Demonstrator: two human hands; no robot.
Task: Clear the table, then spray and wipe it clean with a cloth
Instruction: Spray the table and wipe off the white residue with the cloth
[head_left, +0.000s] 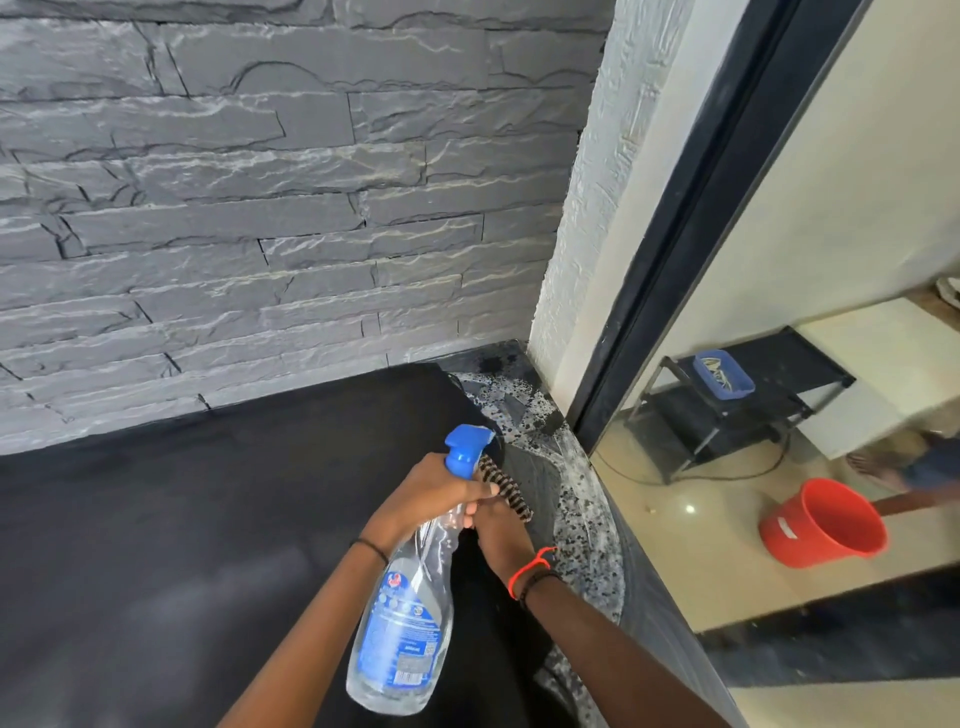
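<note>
Gripping the spray bottle (405, 613) by its neck, the left hand (423, 493) has its fingers curled just under the blue trigger head. The clear body with the blue label hangs down from the hand toward the camera, tilted. The nozzle points away from the hand, toward the far right corner.

Touching this hand on its right side is the right hand (501, 532), closed around the near end of a striped cloth (508, 486) (black and tan stripes). The rest of the cloth sticks out beyond the fingers, just behind the trigger head. How exactly the right fingers lie I cannot tell, because the left hand covers part of them.

Under both hands is the counter (182, 519), black and matte to the left of the hands, with a speckled stone strip (576, 519) just right of the right hand. Beyond the hands stands a grey stone wall (260, 208).

Well to the right of the hands is a glossy pane in a dark frame (691, 234). In it (or through it, I cannot tell) appear a red bucket (823, 525) on a shiny floor and, farther away, a black rack (727, 410) with a blue basket (723, 373) on top.
</note>
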